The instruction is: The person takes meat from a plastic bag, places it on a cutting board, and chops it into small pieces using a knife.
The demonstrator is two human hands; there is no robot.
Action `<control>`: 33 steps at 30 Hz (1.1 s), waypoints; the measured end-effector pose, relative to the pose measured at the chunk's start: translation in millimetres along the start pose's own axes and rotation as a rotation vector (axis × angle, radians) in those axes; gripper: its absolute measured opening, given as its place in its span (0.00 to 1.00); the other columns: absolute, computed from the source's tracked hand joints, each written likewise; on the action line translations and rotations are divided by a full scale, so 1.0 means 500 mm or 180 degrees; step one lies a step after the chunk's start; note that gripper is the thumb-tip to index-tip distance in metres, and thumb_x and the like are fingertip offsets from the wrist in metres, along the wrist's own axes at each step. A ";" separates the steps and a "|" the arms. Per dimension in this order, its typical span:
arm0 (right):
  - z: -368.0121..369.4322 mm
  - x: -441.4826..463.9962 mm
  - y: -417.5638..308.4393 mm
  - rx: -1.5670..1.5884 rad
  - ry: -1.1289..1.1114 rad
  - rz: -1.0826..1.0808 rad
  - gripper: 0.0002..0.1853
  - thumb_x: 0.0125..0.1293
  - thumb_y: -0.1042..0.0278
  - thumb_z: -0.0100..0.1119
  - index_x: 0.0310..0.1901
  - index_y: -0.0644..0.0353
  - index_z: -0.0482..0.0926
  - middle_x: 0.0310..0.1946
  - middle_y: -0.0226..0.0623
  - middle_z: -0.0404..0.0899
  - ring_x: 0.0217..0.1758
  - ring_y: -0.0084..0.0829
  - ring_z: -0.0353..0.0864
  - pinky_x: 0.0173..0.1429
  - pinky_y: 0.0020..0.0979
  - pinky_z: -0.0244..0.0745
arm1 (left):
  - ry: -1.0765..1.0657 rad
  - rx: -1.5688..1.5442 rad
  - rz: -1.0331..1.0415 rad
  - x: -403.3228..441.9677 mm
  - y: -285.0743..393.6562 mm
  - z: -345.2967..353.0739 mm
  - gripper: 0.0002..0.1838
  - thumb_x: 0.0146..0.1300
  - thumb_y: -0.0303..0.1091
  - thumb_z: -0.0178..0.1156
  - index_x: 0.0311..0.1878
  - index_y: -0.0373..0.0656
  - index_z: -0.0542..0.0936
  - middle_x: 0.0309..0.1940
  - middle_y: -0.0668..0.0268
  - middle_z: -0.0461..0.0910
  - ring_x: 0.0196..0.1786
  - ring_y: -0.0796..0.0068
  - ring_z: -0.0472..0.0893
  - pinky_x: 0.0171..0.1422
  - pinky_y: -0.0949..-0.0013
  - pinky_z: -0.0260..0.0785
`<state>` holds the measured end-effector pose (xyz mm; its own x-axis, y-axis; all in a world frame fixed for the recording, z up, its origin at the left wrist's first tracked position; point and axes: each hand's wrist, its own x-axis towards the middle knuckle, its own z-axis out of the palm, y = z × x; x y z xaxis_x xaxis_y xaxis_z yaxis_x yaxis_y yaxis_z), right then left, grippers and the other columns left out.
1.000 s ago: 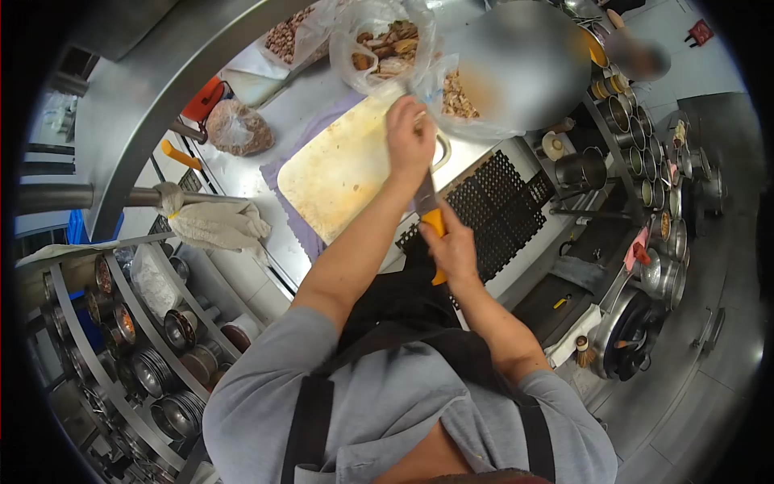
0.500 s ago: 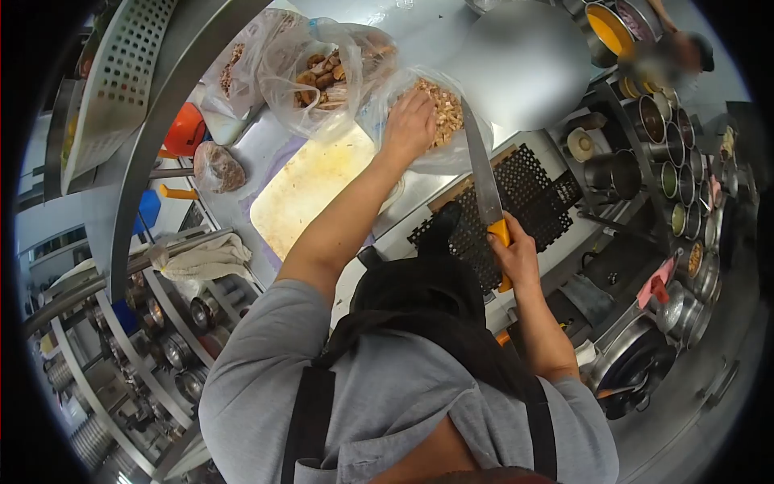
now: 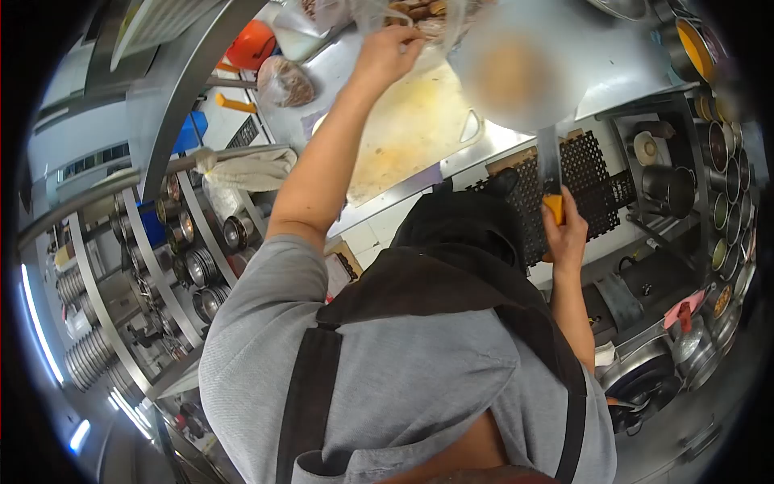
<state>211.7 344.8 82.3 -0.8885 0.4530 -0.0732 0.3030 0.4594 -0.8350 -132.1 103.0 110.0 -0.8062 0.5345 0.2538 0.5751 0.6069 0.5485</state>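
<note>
At the top of the view my left hand (image 3: 389, 55) has its fingers pinched on the edge of a clear plastic bag (image 3: 439, 31). Brown chunks (image 3: 426, 11), possibly mushrooms, lie in that bag. My right hand (image 3: 569, 229) is wrapped round the yellow handle of a large knife (image 3: 550, 157), held out at my right side over the floor. The blade points away from me, and its tip runs into a blurred patch. A worn, yellow-stained white cutting board (image 3: 403, 149) lies on the steel counter below my left hand.
A wrapped brown lump (image 3: 285, 81) and an orange-red container (image 3: 251, 44) sit to the left. A cloth (image 3: 254, 168) hangs on a rail. Pots (image 3: 668, 190) fill the right-hand shelves. A black perforated mat (image 3: 576, 173) covers part of the floor.
My left hand has left the bag of chopped tan pieces and moved left to the bag of brown chunks. The knife stays in my right hand. The view has shifted.
</note>
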 end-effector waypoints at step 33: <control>0.194 -0.069 -0.075 -0.1033 -0.0652 -0.0423 0.26 0.59 0.68 0.64 0.61 0.49 0.76 0.39 0.51 0.83 0.44 0.52 0.82 0.49 0.48 0.76 | 0.0161 -0.1235 0.0810 -0.090 0.118 0.078 0.10 0.56 0.24 0.58 0.41 0.38 0.82 0.42 0.56 0.81 0.48 0.50 0.80 0.56 0.56 0.72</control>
<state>197.6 237.8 63.0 -0.9676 0.2269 -0.1108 0.2448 0.7359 -0.6313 -56.3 137.7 99.9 -0.6576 0.6025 0.4522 0.6686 0.1902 0.7189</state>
